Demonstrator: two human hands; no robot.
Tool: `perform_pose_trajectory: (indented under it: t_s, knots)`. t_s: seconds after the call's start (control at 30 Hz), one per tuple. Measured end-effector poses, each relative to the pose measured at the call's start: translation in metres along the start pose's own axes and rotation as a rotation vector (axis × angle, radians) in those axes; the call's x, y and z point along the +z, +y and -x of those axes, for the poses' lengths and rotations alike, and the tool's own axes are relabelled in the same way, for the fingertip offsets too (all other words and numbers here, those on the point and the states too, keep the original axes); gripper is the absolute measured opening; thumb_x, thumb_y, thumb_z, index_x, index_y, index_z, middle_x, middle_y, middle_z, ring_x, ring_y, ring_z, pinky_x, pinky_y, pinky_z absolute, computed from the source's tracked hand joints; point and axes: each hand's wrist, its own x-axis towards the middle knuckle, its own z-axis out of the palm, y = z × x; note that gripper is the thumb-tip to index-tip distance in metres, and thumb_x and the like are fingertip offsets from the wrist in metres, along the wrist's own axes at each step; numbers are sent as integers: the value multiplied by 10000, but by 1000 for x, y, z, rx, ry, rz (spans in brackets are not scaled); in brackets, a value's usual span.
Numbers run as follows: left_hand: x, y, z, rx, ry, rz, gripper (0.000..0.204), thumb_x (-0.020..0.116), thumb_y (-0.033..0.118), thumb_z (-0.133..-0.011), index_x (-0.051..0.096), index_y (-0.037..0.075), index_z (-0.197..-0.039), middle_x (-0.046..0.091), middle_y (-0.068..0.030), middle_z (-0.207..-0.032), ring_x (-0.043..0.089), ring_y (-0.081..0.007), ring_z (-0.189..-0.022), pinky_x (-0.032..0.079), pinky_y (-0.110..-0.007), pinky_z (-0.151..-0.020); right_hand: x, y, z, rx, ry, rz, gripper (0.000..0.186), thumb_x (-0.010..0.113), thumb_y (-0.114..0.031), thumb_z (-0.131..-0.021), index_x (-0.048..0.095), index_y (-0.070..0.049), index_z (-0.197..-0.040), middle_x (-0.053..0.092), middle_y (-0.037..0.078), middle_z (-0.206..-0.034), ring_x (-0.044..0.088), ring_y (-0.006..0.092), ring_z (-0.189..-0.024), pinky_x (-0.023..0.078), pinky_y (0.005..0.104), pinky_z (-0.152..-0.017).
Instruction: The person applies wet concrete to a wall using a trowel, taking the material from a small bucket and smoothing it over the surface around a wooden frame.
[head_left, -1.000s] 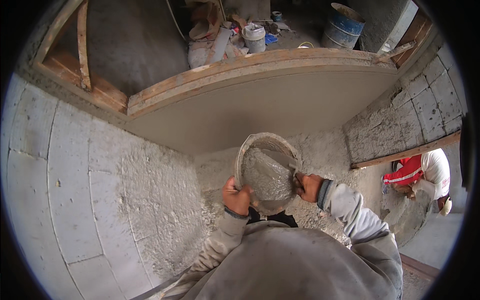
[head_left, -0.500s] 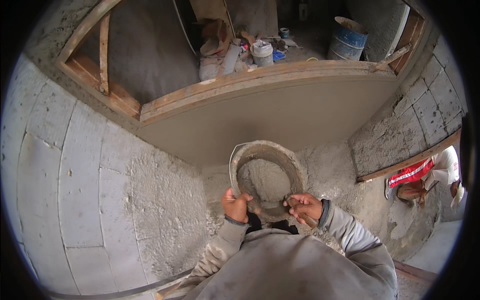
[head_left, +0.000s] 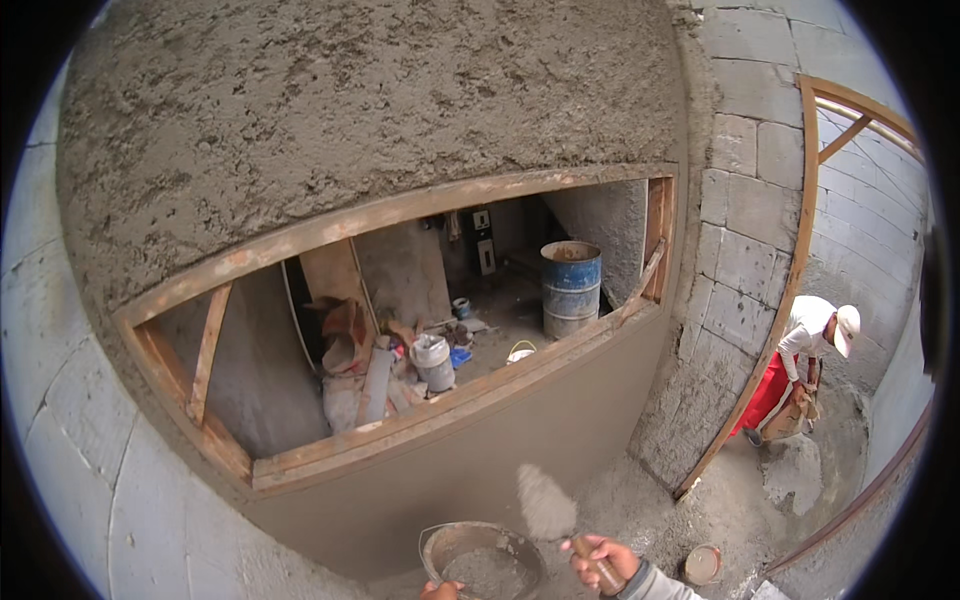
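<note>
My right hand (head_left: 607, 567) is closed round the wooden handle of a trowel (head_left: 547, 505), raised just right of a bucket. Grey mortar covers its pointed blade, which tilts up toward the plastered wall. At the lower edge, my left hand (head_left: 441, 591) grips the near left rim of the mortar-caked bucket (head_left: 436, 548); most of this hand is cut off by the picture's edge. Wet mortar (head_left: 495, 572) lies inside the bucket, and its wire handle stands out at the left.
A wood-framed opening (head_left: 420, 432) spans the wall ahead, with smooth plaster (head_left: 400, 500) below and rough plaster (head_left: 380, 90) above. Beyond it stand a blue drum (head_left: 572, 300) and a white bucket (head_left: 432, 362). Past a doorway frame, a person (head_left: 800, 345) bends over a sack. A small pail (head_left: 702, 564) sits at right.
The view has tilted upward, bringing the upper wall and doorway in. My right hand has lifted the trowel out of the bucket with mortar on its blade. My left hand stays on the rim.
</note>
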Motion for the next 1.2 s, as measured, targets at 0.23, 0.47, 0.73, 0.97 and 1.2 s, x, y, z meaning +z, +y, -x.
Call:
perform_pose_trajectory:
  t_s: [0.23, 0.47, 0.73, 0.97, 1.2]
  knots:
    - [-37, -40, -86, 165, 155, 75, 160, 508, 184, -771, 565, 54, -697, 486, -69, -530, 484, -240, -468, 378, -383, -384, 210, -129, 26, -1624, 562, 791, 513, 594, -134, -781, 407, 31, -1229, 532, 66, -750, 526, 112, -497, 458, 234, -387]
    - [-68, 0, -102, 420, 347, -230, 169, 525, 173, -722, 567, 11, -704, 526, -122, -581, 516, -284, -517, 398, -420, -447, 287, -341, 61, -2852, 1256, 425, 391, 670, -109, -783, 483, 43, -1091, 612, 96, -868, 607, 133, -660, 521, 262, -535]
    - [-130, 23, -77, 579, 595, -552, 206, 544, 161, -667, 569, -38, -711, 571, -181, -638, 553, -335, -574, 422, -462, -520, 262, -376, -113, -1176, 359, 2226, 526, 505, 21, -815, 377, -26, -1323, 522, 177, -1237, 492, 258, -1167, 383, 348, -1003]
    - [-107, 43, -85, 851, 219, -385, 328, 514, -38, -557, 629, -80, -861, 616, -96, -721, 568, -152, -588, 454, -281, -537, -12, 24, -146, 139, -419, 1894, 267, 531, -222, -776, 499, -62, -987, 599, 184, -845, 591, 375, -800, 470, 450, -710]
    - [-65, 78, -19, 687, -120, -125, 488, 465, -116, -574, 576, -136, -1049, 645, -128, -945, 616, -168, -812, 480, -270, -740, -59, 182, -152, 761, -51, 1204, 231, 552, -266, -803, 516, -127, -984, 509, 34, -613, 532, 163, -478, 446, 345, -424]
